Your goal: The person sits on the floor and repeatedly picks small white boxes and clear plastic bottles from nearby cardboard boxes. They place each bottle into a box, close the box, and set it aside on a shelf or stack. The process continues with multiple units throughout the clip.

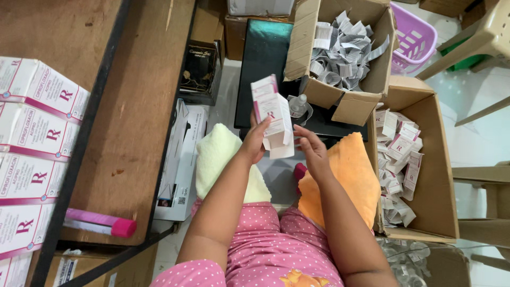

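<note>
While left hand (257,139) grips | carton (274,118) upright, long axis vertical

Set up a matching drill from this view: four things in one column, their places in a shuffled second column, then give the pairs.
Things:
1. small carton
2. folded leaflets
3. flat cartons
4. pink marker

Places:
A. on the wooden table at the left
B. in the open box at the right
C. in the left hand, right hand beside it
D. in the open box at the top

Pairs: 1-C, 2-D, 3-B, 4-A
</note>
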